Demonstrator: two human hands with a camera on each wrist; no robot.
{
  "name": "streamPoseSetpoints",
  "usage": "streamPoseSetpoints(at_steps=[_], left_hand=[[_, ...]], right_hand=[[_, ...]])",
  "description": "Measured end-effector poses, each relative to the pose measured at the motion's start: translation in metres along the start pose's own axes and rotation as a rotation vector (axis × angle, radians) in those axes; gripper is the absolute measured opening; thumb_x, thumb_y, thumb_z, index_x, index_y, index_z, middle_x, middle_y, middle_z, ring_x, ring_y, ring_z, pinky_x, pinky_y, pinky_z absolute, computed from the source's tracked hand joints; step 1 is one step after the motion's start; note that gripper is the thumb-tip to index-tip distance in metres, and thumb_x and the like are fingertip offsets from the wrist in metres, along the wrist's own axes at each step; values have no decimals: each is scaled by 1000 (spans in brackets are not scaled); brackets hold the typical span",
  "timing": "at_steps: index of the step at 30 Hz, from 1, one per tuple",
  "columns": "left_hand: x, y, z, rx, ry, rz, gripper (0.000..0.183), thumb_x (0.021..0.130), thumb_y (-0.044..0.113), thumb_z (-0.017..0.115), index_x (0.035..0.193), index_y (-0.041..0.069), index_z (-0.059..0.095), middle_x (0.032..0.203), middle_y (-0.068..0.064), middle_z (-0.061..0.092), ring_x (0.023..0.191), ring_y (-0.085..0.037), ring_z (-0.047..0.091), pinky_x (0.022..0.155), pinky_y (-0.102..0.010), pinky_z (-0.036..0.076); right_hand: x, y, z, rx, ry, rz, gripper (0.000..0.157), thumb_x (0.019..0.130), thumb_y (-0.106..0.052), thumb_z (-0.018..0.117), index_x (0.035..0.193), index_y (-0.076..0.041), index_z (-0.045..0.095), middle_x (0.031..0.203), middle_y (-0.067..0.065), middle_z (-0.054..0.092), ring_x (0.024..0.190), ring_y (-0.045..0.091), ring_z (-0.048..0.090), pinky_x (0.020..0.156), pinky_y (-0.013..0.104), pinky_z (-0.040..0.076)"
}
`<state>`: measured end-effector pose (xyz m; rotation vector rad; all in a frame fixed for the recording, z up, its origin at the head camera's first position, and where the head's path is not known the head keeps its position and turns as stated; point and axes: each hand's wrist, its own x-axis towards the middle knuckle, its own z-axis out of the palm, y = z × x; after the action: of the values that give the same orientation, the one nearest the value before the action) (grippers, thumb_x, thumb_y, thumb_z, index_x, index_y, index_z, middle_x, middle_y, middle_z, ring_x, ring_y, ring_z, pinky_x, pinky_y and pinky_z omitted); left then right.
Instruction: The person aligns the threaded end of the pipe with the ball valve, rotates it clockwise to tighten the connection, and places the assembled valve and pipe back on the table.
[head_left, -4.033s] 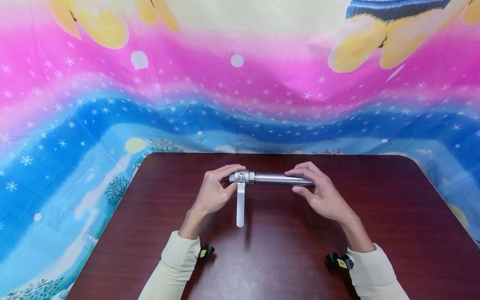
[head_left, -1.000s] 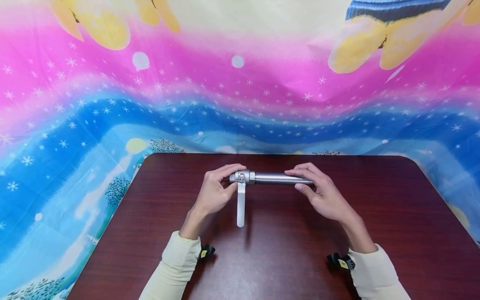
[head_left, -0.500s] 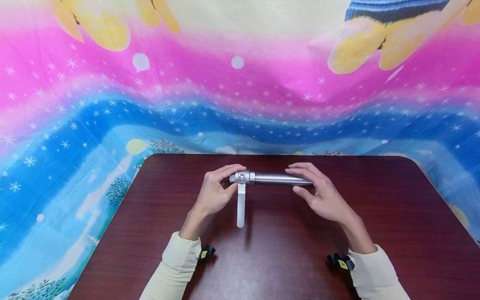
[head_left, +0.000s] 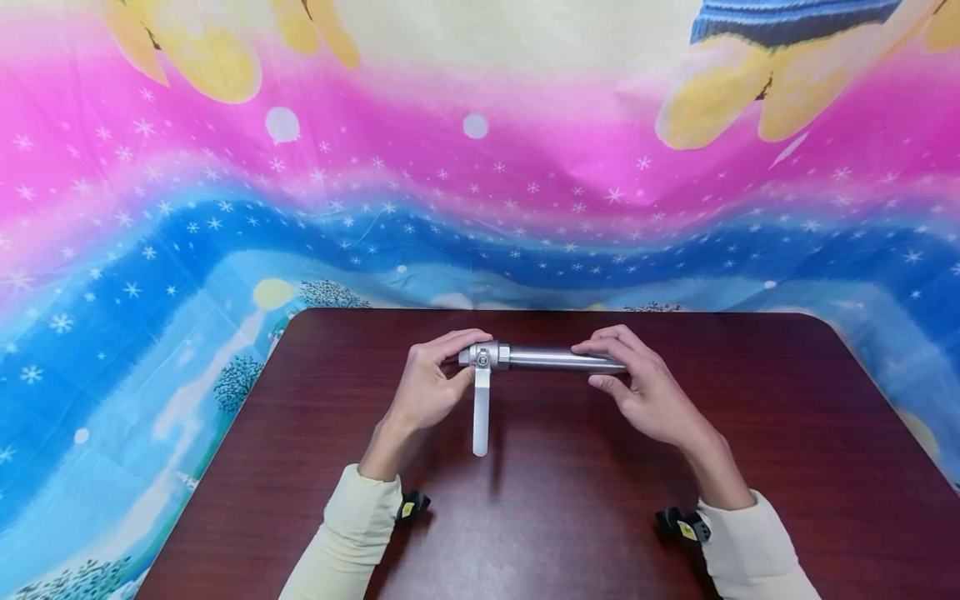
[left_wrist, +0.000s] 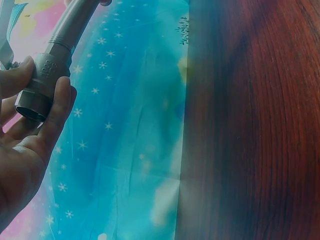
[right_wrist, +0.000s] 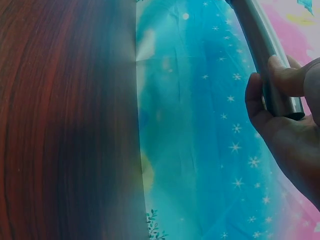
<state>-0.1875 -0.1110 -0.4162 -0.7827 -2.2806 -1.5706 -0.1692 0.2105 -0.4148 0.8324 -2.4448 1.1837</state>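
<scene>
A steel ball valve point(head_left: 484, 353) and a smooth steel pipe point(head_left: 547, 358) are joined end to end, held level above the table. My left hand point(head_left: 429, 385) grips the valve body, fingers along the far side and thumb on the near side. The valve's flat lever handle point(head_left: 482, 417) points toward me. At the pipe's free end, my right hand point(head_left: 647, 390) pinches the pipe between thumb and fingers. In the left wrist view the valve point(left_wrist: 47, 72) shows its open round end between thumb and fingers. The right wrist view shows the pipe's end point(right_wrist: 282, 102) within the grasp.
The dark reddish-brown table point(head_left: 540, 500) has rounded far corners. A colourful cloth backdrop point(head_left: 480, 217) with snowflakes hangs right behind it and along its sides. Black wrist devices point(head_left: 682, 525) sit at both cream sleeves point(head_left: 753, 542).
My right thumb and fingers have shifted on the pipe, loosening slightly half a second ago and closing on it again. My left hand and the valve have stayed in place.
</scene>
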Motion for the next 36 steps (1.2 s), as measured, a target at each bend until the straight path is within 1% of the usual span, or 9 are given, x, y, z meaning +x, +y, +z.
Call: streamPoseSetpoints(at_steps=[6,8,13,15,20,23,30,36], left_hand=[[0,0,0,-2,2,2,51,84,-18,69,128,5,77,130,-14,76,108,-22,71,89,-47,65],[0,0,-1,-2,2,4,51,84,-18,69,128,5,77,130,-14,76,108,-22,71,89,-47,65],[0,1,-1,2,3,14,51,84,-18,68,128,5,77,130,-14,76,107,-22,71,88,-29,64],[0,2,-1,5,3,21,51,84,-18,68,128,6,77,130,-14,77,107,-22,72,87,-24,63],[0,1,-1,15,1,28,50,84,-18,69,128,5,77,129,-14,77,107,-23,72,87,-39,66],[0,1,-1,18,-3,27,50,84,-18,70,128,5,77,129,-14,77,107,-23,72,87,-45,66],[0,0,0,12,-5,24,50,84,-18,69,128,5,77,128,-14,77,106,-22,72,89,-38,66],[0,1,-1,5,-5,11,51,84,-18,69,128,7,78,128,-12,77,103,-20,71,88,-30,65]], right_hand=[[-1,2,-1,2,-11,2,50,95,8,72,138,-17,71,130,2,66,118,6,56,92,14,43],[-1,2,-2,4,-16,6,49,97,7,71,140,-18,70,131,2,66,118,6,56,91,14,43],[-1,1,-3,8,-27,6,46,99,5,68,141,-14,69,132,3,66,118,5,56,93,14,42],[-1,1,-3,10,-34,9,46,100,5,68,142,-13,68,133,3,66,118,5,56,93,14,42],[-1,0,-1,0,-49,11,49,98,5,69,143,-15,66,138,5,59,119,7,53,94,16,41],[-1,-1,0,-1,-46,15,49,97,7,70,141,-15,66,138,6,56,118,8,51,93,16,41],[-2,-2,0,-6,-28,21,48,96,8,71,136,-17,69,132,4,60,119,8,52,93,17,41],[-1,-1,-1,1,-20,16,47,96,7,71,137,-15,70,131,4,63,117,6,55,93,15,41]])
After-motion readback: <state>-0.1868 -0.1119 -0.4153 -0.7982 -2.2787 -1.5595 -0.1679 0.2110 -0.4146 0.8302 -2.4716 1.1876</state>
